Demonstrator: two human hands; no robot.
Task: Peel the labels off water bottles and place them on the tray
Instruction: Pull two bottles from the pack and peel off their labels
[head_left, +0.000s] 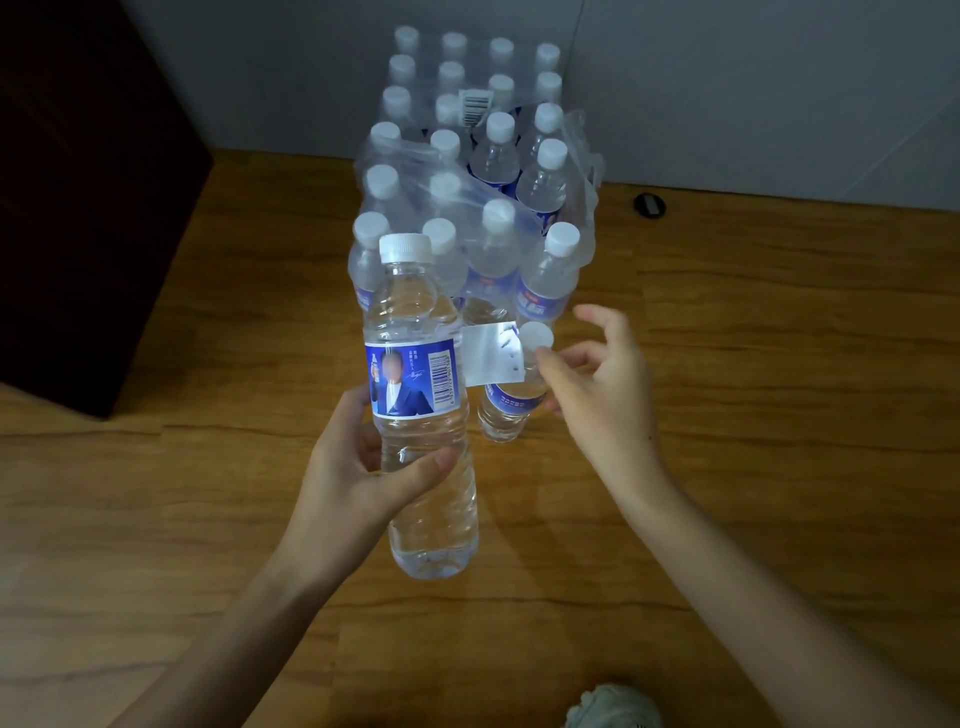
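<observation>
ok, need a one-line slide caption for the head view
Left hand holds a water bottle while right hand pinches its half-peeled label.

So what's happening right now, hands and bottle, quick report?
Left hand grips bottle upright. Right hand pinches peeled end of label, rest still stuck on. No tray in view. Nothing blocking.

Both bare arms reach forward.
Left hand (363, 462) curls its fingers (426, 467) in a grip; right hand (597, 384) pinches with thumb and forefinger, other fingers spread.
</observation>
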